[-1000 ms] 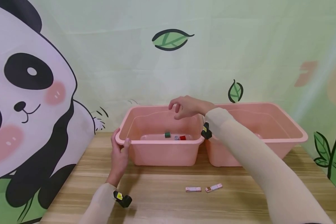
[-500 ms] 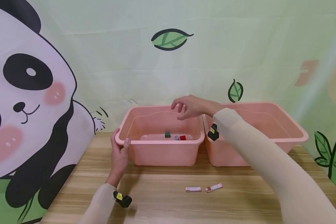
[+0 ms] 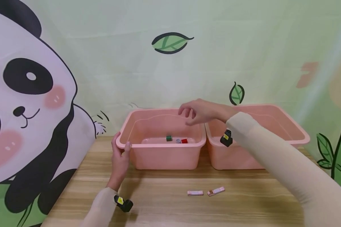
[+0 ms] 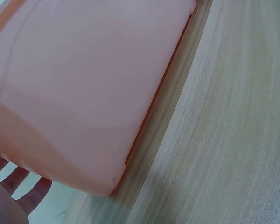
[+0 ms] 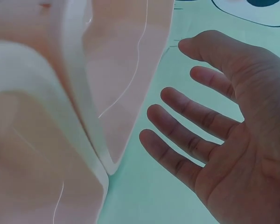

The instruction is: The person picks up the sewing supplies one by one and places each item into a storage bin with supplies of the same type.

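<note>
My left hand (image 3: pixel 120 164) grips the front left corner of the left pink plastic tub (image 3: pixel 164 157), thumb at the front and fingers round the side. In the left wrist view, its fingers (image 4: pixel 35 193) show beside the tub's wall. Inside that tub lie a small green cylinder (image 3: pixel 169 138), a small greyish piece (image 3: pixel 178 141) and a small red piece (image 3: pixel 184 141). My right hand (image 3: pixel 203 112) hovers over the back right part of the same tub, fingers loosely bent. The right wrist view shows its palm and fingers (image 5: pixel 177 154) spread, holding nothing.
A second pink tub (image 3: pixel 236 160) stands close on the right, its floor partly hidden by my right sleeve. Two small flat pink-and-white strips (image 3: pixel 195 193) lie on the wooden table (image 3: pixel 159 208) in front. A panda-printed cloth (image 3: pixel 110 63) hangs behind the tubs.
My right hand has drifted rightward over the left tub, still holding nothing. The left hand keeps its grip, and the pieces in the tub have stayed in place.
</note>
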### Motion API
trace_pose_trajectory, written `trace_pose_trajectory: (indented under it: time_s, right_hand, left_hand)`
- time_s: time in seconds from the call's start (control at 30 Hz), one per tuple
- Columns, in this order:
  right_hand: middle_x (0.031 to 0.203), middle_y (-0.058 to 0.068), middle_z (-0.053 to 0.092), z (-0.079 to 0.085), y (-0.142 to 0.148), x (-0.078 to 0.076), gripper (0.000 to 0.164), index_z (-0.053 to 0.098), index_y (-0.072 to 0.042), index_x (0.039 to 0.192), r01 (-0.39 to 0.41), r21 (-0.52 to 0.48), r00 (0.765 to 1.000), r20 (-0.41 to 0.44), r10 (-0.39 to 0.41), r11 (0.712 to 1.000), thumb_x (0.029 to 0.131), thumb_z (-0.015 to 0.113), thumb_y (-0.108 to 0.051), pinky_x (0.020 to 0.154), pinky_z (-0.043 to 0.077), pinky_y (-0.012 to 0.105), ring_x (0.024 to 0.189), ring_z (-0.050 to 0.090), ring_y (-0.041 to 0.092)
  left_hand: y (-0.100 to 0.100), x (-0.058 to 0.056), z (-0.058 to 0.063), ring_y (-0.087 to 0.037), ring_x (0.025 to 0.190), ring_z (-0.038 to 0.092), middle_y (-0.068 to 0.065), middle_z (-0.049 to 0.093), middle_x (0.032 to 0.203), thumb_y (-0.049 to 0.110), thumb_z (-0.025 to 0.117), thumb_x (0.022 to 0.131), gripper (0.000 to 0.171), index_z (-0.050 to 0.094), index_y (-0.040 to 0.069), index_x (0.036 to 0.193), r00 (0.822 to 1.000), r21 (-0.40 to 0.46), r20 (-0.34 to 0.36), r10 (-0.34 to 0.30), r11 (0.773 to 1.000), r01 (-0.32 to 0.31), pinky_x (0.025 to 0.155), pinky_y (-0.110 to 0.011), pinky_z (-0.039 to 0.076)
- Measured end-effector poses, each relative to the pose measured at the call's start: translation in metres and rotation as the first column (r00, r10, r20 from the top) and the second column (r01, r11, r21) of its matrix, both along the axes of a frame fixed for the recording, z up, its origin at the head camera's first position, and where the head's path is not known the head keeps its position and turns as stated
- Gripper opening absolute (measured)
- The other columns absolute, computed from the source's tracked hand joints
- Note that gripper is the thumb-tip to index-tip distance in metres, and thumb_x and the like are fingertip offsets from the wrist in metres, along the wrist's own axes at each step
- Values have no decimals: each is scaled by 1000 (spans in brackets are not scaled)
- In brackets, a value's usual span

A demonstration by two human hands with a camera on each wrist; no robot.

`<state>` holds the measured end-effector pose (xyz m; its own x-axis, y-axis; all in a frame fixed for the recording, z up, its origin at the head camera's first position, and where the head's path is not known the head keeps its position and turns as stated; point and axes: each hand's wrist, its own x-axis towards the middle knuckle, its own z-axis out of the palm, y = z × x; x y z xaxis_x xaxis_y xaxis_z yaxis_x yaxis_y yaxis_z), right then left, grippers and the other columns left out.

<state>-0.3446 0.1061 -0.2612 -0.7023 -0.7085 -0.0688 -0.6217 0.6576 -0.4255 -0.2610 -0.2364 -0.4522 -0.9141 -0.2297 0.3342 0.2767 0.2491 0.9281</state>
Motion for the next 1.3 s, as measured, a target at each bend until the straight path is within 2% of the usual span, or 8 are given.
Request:
trace_pose_trajectory:
  time_s: [0.13, 0.4, 0.53, 0.7, 0.93, 1.13, 1.3]
  right_hand:
    - [119, 6, 66, -1, 8, 5, 44, 60, -18, 136, -37, 12, 999, -31, 37, 999, 94, 74, -22, 83, 59, 33, 104, 63, 24]
    - [118, 5, 66, 1, 23, 21, 45, 60, -17, 137, -64, 14, 996, -58, 65, 998, 94, 72, -22, 82, 59, 36, 104, 63, 25]
    - [117, 4, 66, 3, 30, 28, 44, 60, -19, 137, -77, 13, 995, -63, 77, 997, 94, 71, -22, 82, 58, 35, 102, 63, 23]
    - [117, 2, 65, 2, 37, 35, 44, 60, -21, 137, -89, 8, 994, -60, 89, 996, 94, 68, -19, 82, 58, 34, 100, 63, 21]
    - [116, -3, 65, -2, 49, 51, 41, 63, -25, 134, -77, -7, 992, -101, 76, 997, 93, 68, -20, 80, 57, 32, 98, 65, 19]
    - [113, -1, 65, -5, 58, 65, 40, 66, -26, 130, -130, -45, 980, -155, 122, 990, 92, 71, -18, 80, 57, 32, 96, 65, 18]
    - [114, -13, 62, -6, 71, 79, 41, 65, -37, 124, -166, -89, 968, -205, 145, 982, 91, 65, -13, 80, 57, 32, 95, 63, 11]
  left_hand:
    - [1, 3, 3, -22, 137, 43, 2, 34, 162, 43, 52, 107, 64, 18, 37, 160, 1000, 9, 25, -2, 1000, 2, 113, -48, 42]
    - [12, 22, 29, -25, 134, 45, -9, 35, 161, 35, 51, 108, 66, 17, 21, 162, 1000, -1, 29, -11, 1000, 11, 111, -49, 43]
    - [13, 24, 32, -26, 131, 46, -12, 36, 160, 33, 51, 108, 64, 18, 18, 162, 1000, -8, 18, -10, 1000, 10, 111, -50, 44]
    - [13, 24, 31, -26, 133, 45, -11, 36, 161, 34, 51, 108, 65, 18, 19, 162, 1000, -1, 25, -11, 1000, 11, 112, -51, 43]
    - [2, 2, 2, -23, 133, 45, -1, 36, 161, 41, 51, 107, 63, 19, 36, 161, 1000, -3, 12, 9, 1000, -9, 112, -50, 43]
    - [2, 3, 1, -23, 131, 46, 0, 39, 159, 43, 52, 107, 61, 20, 39, 159, 1000, -12, -8, 14, 1000, -14, 111, -50, 43]
    - [2, 3, 2, -22, 133, 46, 1, 37, 160, 45, 52, 106, 62, 20, 40, 159, 1000, -6, 2, 11, 1000, -11, 112, -50, 43]
